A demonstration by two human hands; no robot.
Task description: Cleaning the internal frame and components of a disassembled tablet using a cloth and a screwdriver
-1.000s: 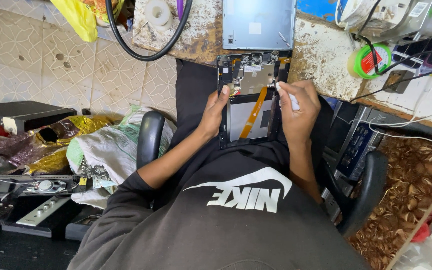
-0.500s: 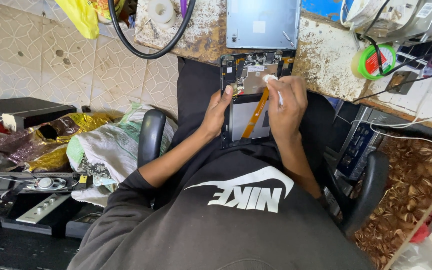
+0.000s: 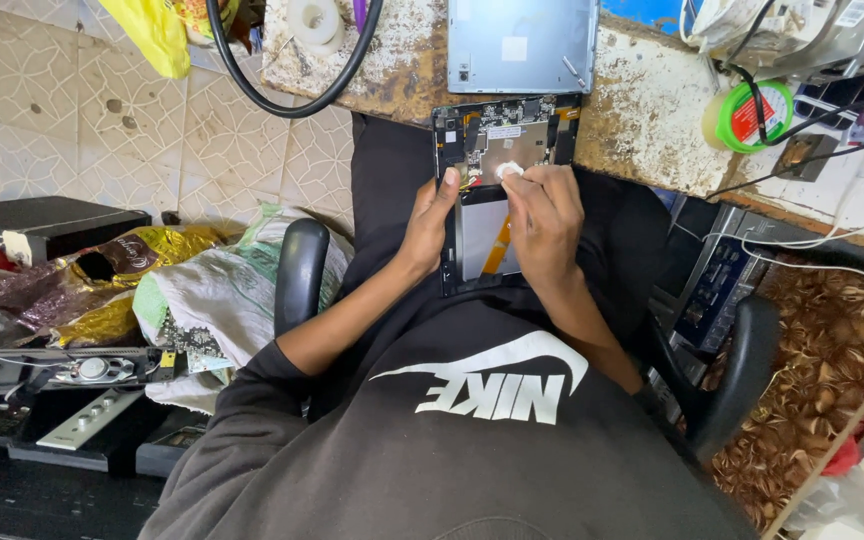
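Flat rectangular opened tablet (image 3: 497, 190), metallic innards

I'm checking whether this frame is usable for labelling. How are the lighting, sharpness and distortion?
Head view: even, soft daylight with no harsh glare; the opened tablet and both hands, left and right, are sharp; the wide lens bends the edges, and the dark sweatshirt loses detail.

Worn workbench (image 3: 642, 110): grey cover (image 3: 522, 45), tape roll (image 3: 747, 115)
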